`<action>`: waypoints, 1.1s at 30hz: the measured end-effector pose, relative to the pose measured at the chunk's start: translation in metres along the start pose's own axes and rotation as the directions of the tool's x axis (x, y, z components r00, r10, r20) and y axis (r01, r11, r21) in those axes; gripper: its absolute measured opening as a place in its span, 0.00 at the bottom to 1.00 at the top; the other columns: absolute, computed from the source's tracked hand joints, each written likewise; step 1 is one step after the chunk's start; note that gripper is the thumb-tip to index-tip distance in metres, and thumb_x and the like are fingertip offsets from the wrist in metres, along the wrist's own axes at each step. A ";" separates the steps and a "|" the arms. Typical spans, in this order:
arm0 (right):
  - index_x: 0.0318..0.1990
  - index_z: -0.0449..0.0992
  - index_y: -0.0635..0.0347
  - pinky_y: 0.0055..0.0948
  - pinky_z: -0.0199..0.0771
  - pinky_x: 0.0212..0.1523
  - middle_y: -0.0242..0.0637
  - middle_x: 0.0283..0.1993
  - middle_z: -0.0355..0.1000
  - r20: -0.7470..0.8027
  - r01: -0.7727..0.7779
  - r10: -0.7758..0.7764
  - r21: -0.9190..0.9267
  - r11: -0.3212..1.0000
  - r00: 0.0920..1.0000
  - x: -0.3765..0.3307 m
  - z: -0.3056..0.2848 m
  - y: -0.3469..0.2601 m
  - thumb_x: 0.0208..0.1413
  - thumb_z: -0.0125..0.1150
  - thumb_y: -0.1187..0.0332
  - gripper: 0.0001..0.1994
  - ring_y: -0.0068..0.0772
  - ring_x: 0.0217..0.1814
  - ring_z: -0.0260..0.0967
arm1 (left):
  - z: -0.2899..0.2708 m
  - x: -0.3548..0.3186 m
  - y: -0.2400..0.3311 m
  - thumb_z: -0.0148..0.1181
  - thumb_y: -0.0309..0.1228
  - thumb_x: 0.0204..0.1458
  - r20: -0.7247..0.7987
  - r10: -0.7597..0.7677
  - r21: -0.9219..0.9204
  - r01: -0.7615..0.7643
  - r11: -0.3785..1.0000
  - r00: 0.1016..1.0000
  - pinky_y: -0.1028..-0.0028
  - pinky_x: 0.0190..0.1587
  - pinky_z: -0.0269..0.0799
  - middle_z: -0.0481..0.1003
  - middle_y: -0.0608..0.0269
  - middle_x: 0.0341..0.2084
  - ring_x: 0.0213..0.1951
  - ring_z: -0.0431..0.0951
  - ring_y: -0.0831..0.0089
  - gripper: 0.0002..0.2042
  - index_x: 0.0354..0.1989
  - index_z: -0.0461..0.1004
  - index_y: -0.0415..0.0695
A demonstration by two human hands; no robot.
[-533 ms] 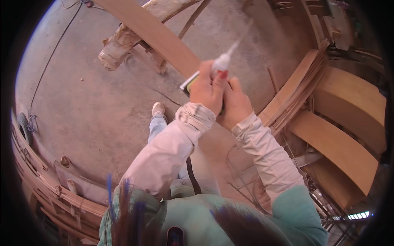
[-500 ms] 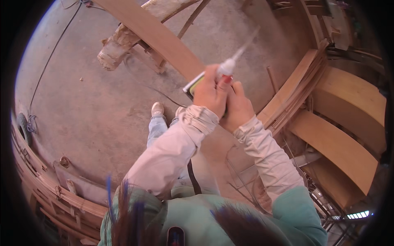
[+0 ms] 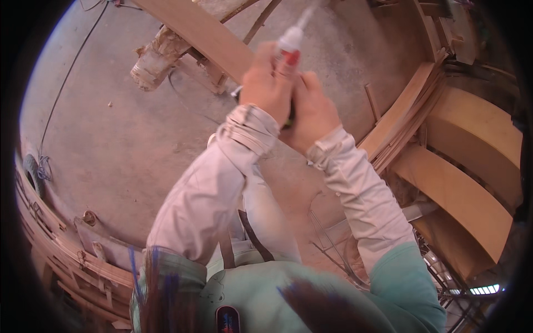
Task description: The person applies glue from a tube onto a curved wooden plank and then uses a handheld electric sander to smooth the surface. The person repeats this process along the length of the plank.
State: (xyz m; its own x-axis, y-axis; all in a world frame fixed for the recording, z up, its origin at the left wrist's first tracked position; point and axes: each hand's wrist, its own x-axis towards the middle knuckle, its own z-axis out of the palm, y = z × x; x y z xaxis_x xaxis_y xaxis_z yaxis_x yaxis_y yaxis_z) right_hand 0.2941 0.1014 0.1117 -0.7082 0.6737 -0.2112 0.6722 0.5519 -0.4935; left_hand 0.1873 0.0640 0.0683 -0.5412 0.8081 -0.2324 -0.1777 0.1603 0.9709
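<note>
Both my hands are raised in front of me, close together, around a white nozzle tube (image 3: 290,41). It looks like a sealant or glue tube, with a red patch and a long tapered tip angled up and to the right. My left hand (image 3: 262,91) is wrapped round it just below the nozzle. Pressed against the left, my right hand (image 3: 315,114) is closed round the lower part, which the fingers mostly hide. A sliver of green and black shows between the palms. Beyond my left hand, a long wooden board (image 3: 194,30) slants away to the upper left.
A wrapped, log-like support (image 3: 158,61) sits under the board. Curved wooden panels (image 3: 455,194) and stacked thin strips (image 3: 402,125) stand at the right. More timber (image 3: 105,272) lies along the lower left. A dark cable (image 3: 72,77) runs over the concrete floor (image 3: 133,139).
Both hands have moved up and slightly left in the picture with the tube, and its tip now nears the top edge. Both stay closed round it.
</note>
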 end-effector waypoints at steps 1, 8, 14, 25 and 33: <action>0.58 0.65 0.50 0.48 0.78 0.39 0.45 0.50 0.65 0.006 -0.004 0.004 -0.008 1.000 1.000 0.007 0.000 -0.005 0.39 0.73 0.66 0.34 0.58 0.41 0.73 | -0.005 0.005 -0.003 0.52 0.49 0.64 -0.006 0.027 -0.053 -0.028 0.998 1.000 0.65 0.35 0.74 0.78 0.52 0.27 0.31 0.80 0.59 0.20 0.51 0.67 0.43; 0.59 0.64 0.50 0.50 0.76 0.39 0.44 0.49 0.64 0.094 -0.074 0.079 -0.047 0.996 0.992 -0.010 -0.002 -0.001 0.38 0.75 0.65 0.37 0.57 0.41 0.73 | 0.004 -0.016 -0.011 0.52 0.48 0.64 -0.003 0.053 -0.156 -0.052 0.986 0.999 0.71 0.38 0.74 0.78 0.59 0.29 0.34 0.80 0.71 0.21 0.52 0.66 0.41; 0.59 0.64 0.53 0.48 0.76 0.39 0.44 0.49 0.63 0.130 -0.146 0.151 -0.052 0.988 0.980 -0.038 -0.005 0.015 0.38 0.75 0.65 0.37 0.56 0.43 0.72 | 0.028 -0.039 -0.020 0.54 0.43 0.64 0.049 0.021 -0.173 -0.012 0.985 0.999 0.72 0.38 0.74 0.77 0.60 0.29 0.34 0.80 0.72 0.18 0.53 0.66 0.43; 0.58 0.65 0.53 0.48 0.74 0.46 0.45 0.50 0.63 0.034 -0.315 0.316 -0.032 0.949 0.948 -0.115 -0.006 0.058 0.36 0.76 0.68 0.37 0.56 0.49 0.69 | 0.073 -0.079 -0.029 0.55 0.36 0.63 0.269 0.028 0.023 -0.036 0.999 0.963 0.69 0.40 0.72 0.76 0.56 0.31 0.34 0.77 0.67 0.14 0.51 0.68 0.41; 0.56 0.67 0.56 0.39 0.69 0.52 0.43 0.47 0.66 -0.287 -0.343 0.322 -0.026 0.939 0.902 -0.182 -0.013 0.068 0.31 0.73 0.77 0.37 0.47 0.50 0.66 | -0.039 -0.114 -0.058 0.58 0.29 0.57 0.102 -0.009 0.366 -0.029 0.930 0.995 0.56 0.37 0.72 0.77 0.48 0.30 0.30 0.77 0.48 0.11 0.46 0.72 0.37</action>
State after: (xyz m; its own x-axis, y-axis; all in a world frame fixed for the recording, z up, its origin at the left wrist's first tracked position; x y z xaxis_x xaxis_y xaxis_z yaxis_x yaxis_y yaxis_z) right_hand 0.4716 0.0228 0.1277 -0.3606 0.9265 -0.1076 0.8800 0.2997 -0.3685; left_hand 0.2279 -0.0596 0.0364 -0.4528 0.8603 -0.2344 0.1508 0.3330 0.9308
